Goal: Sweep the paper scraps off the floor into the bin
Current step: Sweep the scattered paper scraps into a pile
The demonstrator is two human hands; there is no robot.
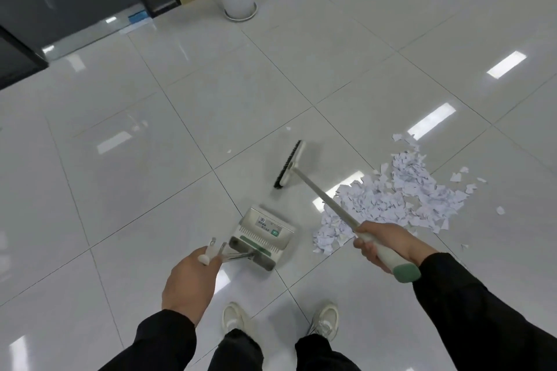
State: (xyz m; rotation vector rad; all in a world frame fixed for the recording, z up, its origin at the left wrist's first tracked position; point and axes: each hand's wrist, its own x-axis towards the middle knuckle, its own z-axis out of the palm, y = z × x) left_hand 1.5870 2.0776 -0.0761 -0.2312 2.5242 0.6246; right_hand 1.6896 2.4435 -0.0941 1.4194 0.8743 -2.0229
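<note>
Right grip (pixel 380 242) curls round white-and-green plastic broom handle (pixel 327 199); heap of torn white paper scraps (pixel 391 199) at its 12 o'clock on glossy floor. Left grip (pixel 190 278) clasps grey boxy dustpan's handle (pixel 233 255).

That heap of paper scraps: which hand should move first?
Probably the right hand: it holds the broom, nearest the paper scraps. The left hand only steadies the dustpan.

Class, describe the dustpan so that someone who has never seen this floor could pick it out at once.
Start at the heap of paper scraps on the white tiled floor. Left of it, before the person's shoes, is the dustpan, its handle held by the left hand. Only it is boxy, pale with green trim.
</note>
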